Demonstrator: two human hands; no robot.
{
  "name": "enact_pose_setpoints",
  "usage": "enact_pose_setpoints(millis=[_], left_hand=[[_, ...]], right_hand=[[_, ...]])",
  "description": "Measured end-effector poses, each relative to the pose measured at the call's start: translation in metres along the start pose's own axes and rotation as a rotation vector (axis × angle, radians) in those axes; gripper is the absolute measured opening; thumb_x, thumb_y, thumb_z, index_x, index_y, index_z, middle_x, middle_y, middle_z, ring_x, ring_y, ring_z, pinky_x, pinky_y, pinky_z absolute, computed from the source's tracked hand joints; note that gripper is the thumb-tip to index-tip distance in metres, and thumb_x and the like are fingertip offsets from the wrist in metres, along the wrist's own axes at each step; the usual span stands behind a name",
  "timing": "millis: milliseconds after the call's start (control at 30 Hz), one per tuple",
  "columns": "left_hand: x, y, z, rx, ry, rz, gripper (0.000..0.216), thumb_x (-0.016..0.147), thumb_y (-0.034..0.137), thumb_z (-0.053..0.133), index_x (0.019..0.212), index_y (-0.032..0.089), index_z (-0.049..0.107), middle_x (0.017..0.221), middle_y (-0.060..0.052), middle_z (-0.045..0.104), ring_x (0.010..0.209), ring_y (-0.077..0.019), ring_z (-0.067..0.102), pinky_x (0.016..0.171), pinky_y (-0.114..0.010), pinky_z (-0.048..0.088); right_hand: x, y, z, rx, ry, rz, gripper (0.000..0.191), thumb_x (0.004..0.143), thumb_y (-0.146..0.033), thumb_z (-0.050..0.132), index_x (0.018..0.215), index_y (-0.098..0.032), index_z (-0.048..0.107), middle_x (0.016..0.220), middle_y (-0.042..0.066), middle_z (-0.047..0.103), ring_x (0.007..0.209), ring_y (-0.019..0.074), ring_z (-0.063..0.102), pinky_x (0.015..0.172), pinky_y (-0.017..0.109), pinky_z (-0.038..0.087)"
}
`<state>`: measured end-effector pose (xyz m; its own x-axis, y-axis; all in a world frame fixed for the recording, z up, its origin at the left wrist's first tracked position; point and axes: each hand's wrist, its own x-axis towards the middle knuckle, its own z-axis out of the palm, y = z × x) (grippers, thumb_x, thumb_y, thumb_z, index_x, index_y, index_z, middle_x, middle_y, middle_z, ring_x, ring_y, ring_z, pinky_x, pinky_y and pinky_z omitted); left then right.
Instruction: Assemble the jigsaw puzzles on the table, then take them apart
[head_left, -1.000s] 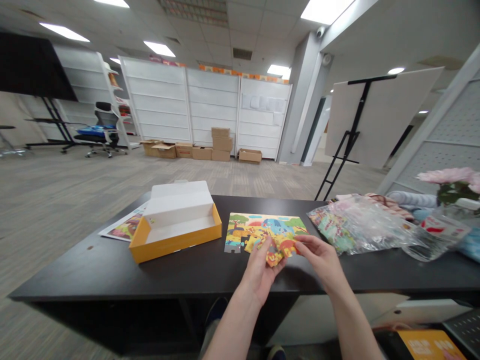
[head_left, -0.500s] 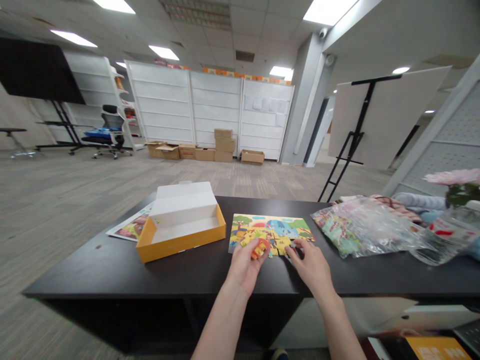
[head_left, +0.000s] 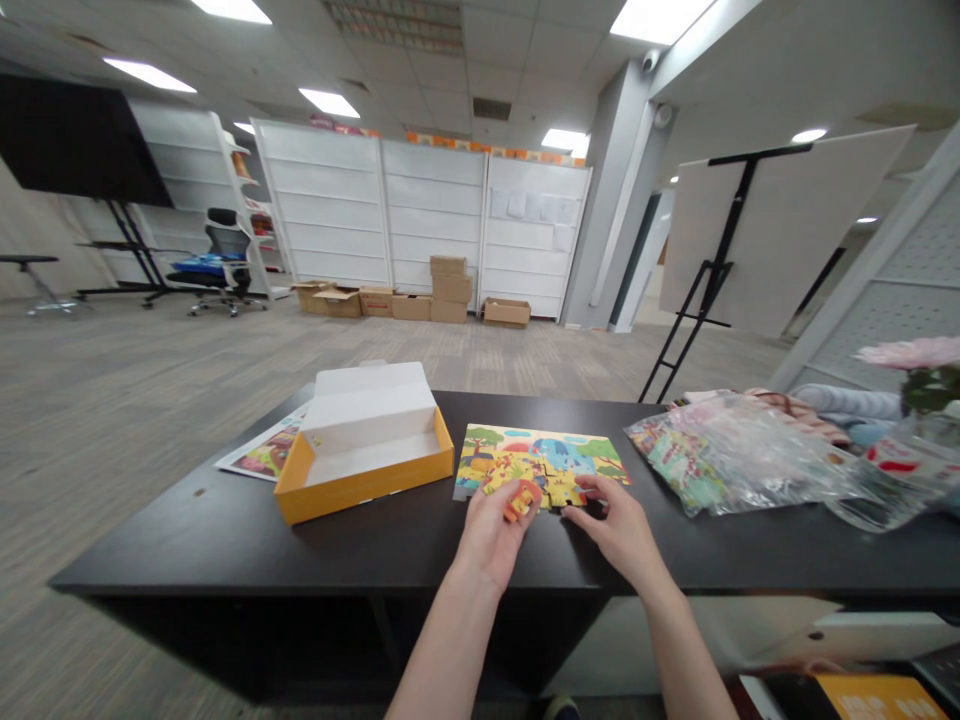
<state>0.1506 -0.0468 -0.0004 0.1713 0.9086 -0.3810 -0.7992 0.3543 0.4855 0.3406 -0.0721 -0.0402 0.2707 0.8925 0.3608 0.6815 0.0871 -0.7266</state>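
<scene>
A colourful jigsaw puzzle [head_left: 544, 455] lies flat on the black table [head_left: 225, 540], mostly joined. My left hand [head_left: 491, 525] is closed on an orange and yellow puzzle piece [head_left: 521, 497] at the puzzle's near edge. My right hand [head_left: 619, 525] rests just to its right, fingers spread and fingertips touching the puzzle's front edge.
An open yellow box [head_left: 360, 450] with a white lid stands left of the puzzle, a printed sheet [head_left: 259, 455] beyond it. Clear plastic bags [head_left: 720, 455] with printed contents lie at the right, pink flowers [head_left: 911, 355] farther right. An easel [head_left: 712, 265] stands behind the table.
One second ago both hands held a clump of pieces together. Now the right hand has let go and rests on the puzzle edge, while the left keeps one piece.
</scene>
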Motion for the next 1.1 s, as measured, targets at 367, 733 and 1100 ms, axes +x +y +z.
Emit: enact_pose_setpoints(millis=[367, 733, 1100], left_hand=[[-0.002, 0.002, 0.001, -0.011, 0.02, -0.005, 0.015, 0.089, 0.0, 0.06, 0.097, 0.013, 0.062, 0.089, -0.01, 0.073, 0.076, -0.0188, 0.072, 0.068, -0.033, 0.063], [-0.002, 0.005, 0.001, -0.02, -0.008, -0.059, 0.012, 0.094, 0.012, 0.061, 0.106, 0.014, 0.063, 0.105, -0.013, 0.074, 0.085, -0.0196, 0.072, 0.07, -0.033, 0.064], [-0.002, 0.016, -0.003, 0.01, -0.07, 0.014, 0.017, 0.09, 0.002, 0.057, 0.102, 0.011, 0.065, 0.102, -0.015, 0.076, 0.083, -0.0215, 0.074, 0.067, -0.031, 0.064]], right_hand=[[0.002, 0.006, 0.0, 0.265, 0.076, -0.055, 0.035, 0.079, -0.054, 0.074, 0.086, -0.02, 0.072, 0.095, 0.011, 0.076, 0.083, 0.0264, 0.076, 0.081, 0.039, 0.062], [-0.003, -0.012, 0.004, 0.386, 0.178, -0.041, 0.032, 0.084, -0.05, 0.074, 0.093, -0.019, 0.069, 0.094, 0.01, 0.077, 0.087, 0.0255, 0.075, 0.082, 0.038, 0.062], [-0.012, -0.044, 0.03, 0.147, 0.062, -0.395, 0.018, 0.097, -0.027, 0.06, 0.11, -0.023, 0.071, 0.118, 0.01, 0.073, 0.112, 0.0248, 0.069, 0.099, 0.041, 0.057]])
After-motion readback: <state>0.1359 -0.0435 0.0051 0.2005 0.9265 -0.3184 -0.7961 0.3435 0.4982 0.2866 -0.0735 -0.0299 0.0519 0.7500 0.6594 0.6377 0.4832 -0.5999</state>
